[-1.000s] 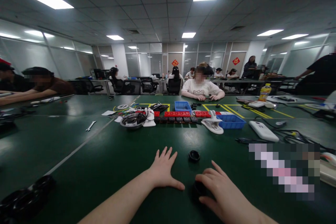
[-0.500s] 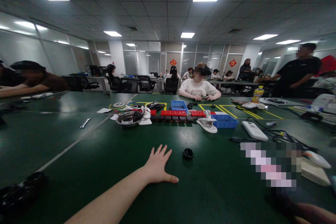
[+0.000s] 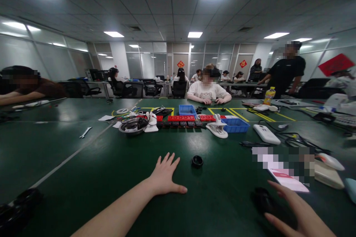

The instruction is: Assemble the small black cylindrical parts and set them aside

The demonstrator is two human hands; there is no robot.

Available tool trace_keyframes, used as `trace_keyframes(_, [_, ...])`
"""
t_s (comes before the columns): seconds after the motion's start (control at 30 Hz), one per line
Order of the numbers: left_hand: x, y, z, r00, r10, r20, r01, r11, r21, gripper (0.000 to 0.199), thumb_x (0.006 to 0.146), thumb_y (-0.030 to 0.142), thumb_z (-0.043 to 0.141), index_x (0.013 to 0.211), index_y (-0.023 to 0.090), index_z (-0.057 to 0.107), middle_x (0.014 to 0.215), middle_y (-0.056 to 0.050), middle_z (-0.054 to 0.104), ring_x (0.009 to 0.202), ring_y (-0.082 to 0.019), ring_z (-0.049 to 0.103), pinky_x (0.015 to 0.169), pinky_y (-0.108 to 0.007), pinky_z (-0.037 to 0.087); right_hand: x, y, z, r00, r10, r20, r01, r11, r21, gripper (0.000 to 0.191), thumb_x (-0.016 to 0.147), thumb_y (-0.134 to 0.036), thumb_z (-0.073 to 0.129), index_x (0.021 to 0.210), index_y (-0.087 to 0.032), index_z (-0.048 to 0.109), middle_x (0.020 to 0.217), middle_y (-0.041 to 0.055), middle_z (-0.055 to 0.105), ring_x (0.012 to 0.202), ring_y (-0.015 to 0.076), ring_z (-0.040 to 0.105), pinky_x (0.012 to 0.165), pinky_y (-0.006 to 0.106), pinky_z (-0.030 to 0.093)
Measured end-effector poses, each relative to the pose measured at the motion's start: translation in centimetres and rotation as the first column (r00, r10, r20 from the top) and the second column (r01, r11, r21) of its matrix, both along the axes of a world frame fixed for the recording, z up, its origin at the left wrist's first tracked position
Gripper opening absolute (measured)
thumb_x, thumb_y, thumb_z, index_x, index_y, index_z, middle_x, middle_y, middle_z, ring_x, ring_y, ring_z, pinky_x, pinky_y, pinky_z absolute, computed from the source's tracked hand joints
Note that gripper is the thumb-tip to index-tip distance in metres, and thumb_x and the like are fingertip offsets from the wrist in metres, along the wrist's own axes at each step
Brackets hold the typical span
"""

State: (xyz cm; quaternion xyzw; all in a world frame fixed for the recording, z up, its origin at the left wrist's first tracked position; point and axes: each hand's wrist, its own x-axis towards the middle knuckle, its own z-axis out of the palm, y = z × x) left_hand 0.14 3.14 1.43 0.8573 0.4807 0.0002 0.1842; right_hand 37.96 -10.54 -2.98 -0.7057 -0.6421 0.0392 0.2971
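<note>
My left hand [image 3: 166, 177] lies palm down on the green table [image 3: 111, 177], its fingers spread and nothing in it. Just right of its fingertips sits a small black ring-shaped part [image 3: 197, 161], hollow at the top. At the lower right, my right hand [image 3: 296, 207] has its thumb and forefinger on either side of a dark round part [image 3: 262, 199]. That part is smeared by motion, so its exact shape does not show. More black ring-shaped parts [image 3: 26, 198] stand at the lower left edge.
A phone [image 3: 289, 181] lies beyond my right hand, near a white power bank [image 3: 266, 134] and black cables. Farther back are red-and-black blocks [image 3: 180, 118], a white clamp [image 3: 217, 129], a blue bin [image 3: 236, 125] and a metal bowl [image 3: 133, 129]. A person [image 3: 209, 90] sits opposite.
My right hand has come further into view from the lower right, moving left with the dark round part. The left hand stays on the table. The view has shifted slightly.
</note>
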Motion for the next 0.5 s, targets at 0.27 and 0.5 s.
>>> trace_keyframes(0.27, [0.0, -0.1, 0.0, 1.000, 0.001, -0.011, -0.001, 1.000, 0.009, 0.106, 0.055, 0.079, 0.047, 0.138, 0.022, 0.014, 0.145, -0.009, 0.003, 0.131, -0.032, -0.003, 0.103, -0.055, 0.002, -4.3, 2.4, 3.0, 0.981, 0.179, 0.079, -0.164, 0.974, -0.158, 0.041, 0.072, -0.042, 0.050, 0.109, -0.024, 0.056, 0.110, 0.0090, 0.059, 0.096, 0.0251, 0.059, 0.084, 0.037, 0.050])
trace_keyframes(0.5, [0.0, 0.0, 0.0, 1.000, -0.009, -0.029, 0.009, 1.000, 0.004, 0.107, 0.055, 0.081, 0.046, 0.138, 0.022, 0.012, 0.145, -0.010, 0.001, 0.130, -0.033, -0.004, 0.103, -0.056, 0.003, -2.3, 2.0, 3.9, 0.993, 0.119, -0.008, -0.115, 0.943, -0.313, 0.038, 0.066, -0.048, 0.050, 0.094, -0.026, 0.064, 0.100, 0.0100, 0.063, 0.091, 0.0259, 0.060, 0.081, 0.033, 0.050])
